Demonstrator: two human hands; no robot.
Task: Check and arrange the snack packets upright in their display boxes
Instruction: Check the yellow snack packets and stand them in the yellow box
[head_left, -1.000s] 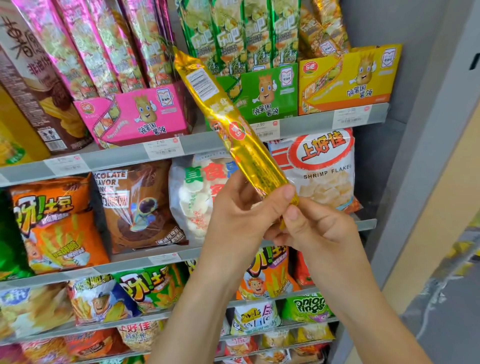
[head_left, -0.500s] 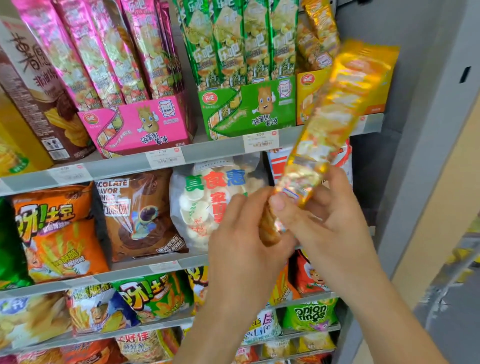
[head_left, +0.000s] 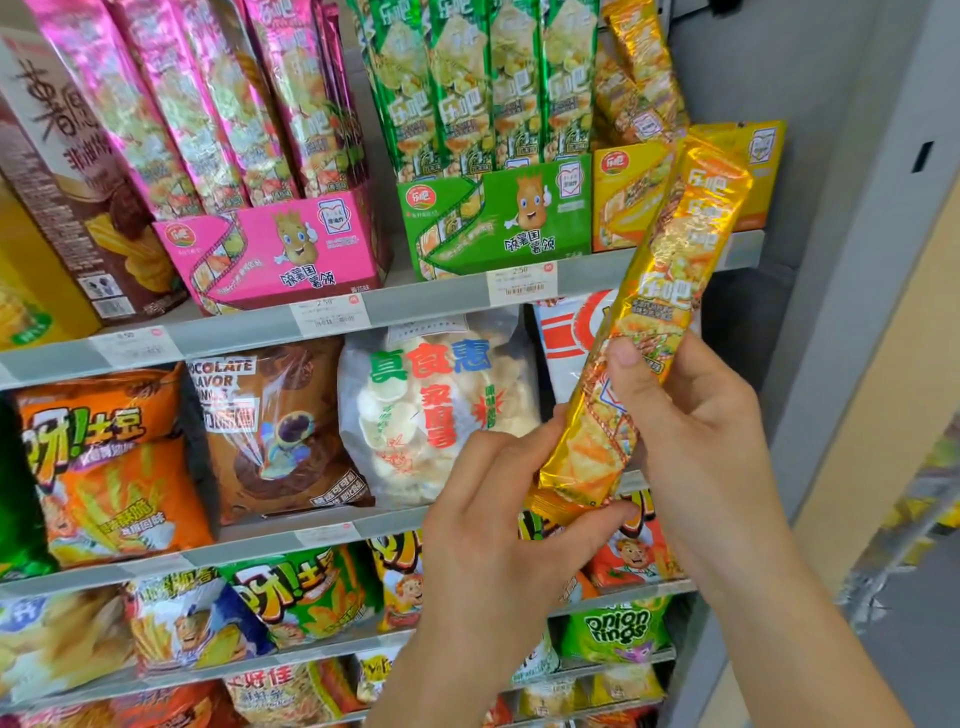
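A long, glossy gold snack packet (head_left: 657, 332), printed with chips and red characters, is held tilted in front of the yellow display box (head_left: 631, 200). Its lower end is pinched by the left hand (head_left: 498, 525); its middle is gripped by the right hand (head_left: 691, 436).

We take the middle display box (head_left: 498, 218) on the top shelf (head_left: 415, 306) as our mark. Another box (head_left: 275, 254) stands to its left, a third (head_left: 639, 192) to its right, each holding upright packets. In front of that third box a long packet (head_left: 660, 312) leans, gripped low by our right hand (head_left: 691, 415) and left hand (head_left: 498, 525). Below the mark, bags (head_left: 436, 410) fill the lower shelves, perhaps four rows.
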